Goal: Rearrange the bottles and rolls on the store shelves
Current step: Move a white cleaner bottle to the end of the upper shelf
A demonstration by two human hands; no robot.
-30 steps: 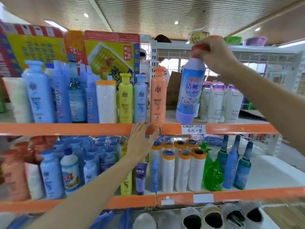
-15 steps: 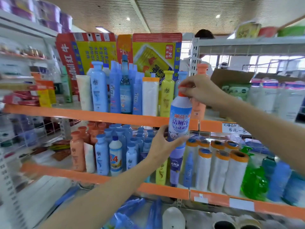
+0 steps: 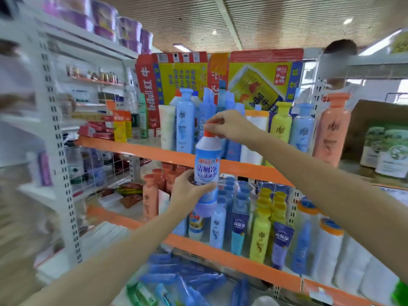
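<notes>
I hold a white and blue cleaner bottle [image 3: 207, 171] with a red cap upright in the air, in front of the orange-edged shelves. My right hand [image 3: 225, 125] pinches its cap from above. My left hand [image 3: 187, 191] wraps around its lower body. Behind it, the upper shelf [image 3: 154, 151] carries blue, yellow and orange bottles. The lower shelf [image 3: 220, 253] holds several small blue and yellow bottles, and white rolls [image 3: 326, 248] with orange caps at the right.
Red and yellow drink cartons [image 3: 254, 80] stand behind the upper row. A white rack [image 3: 55, 129] with small boxed goods is at the left. Blue packets [image 3: 183, 281] lie on the bottom level. A cardboard box [image 3: 375, 138] sits at the far right.
The bottle came down from the upper shelf and moved left in front of the shelves. My left hand left the shelf edge and took hold of its body. The view swung left.
</notes>
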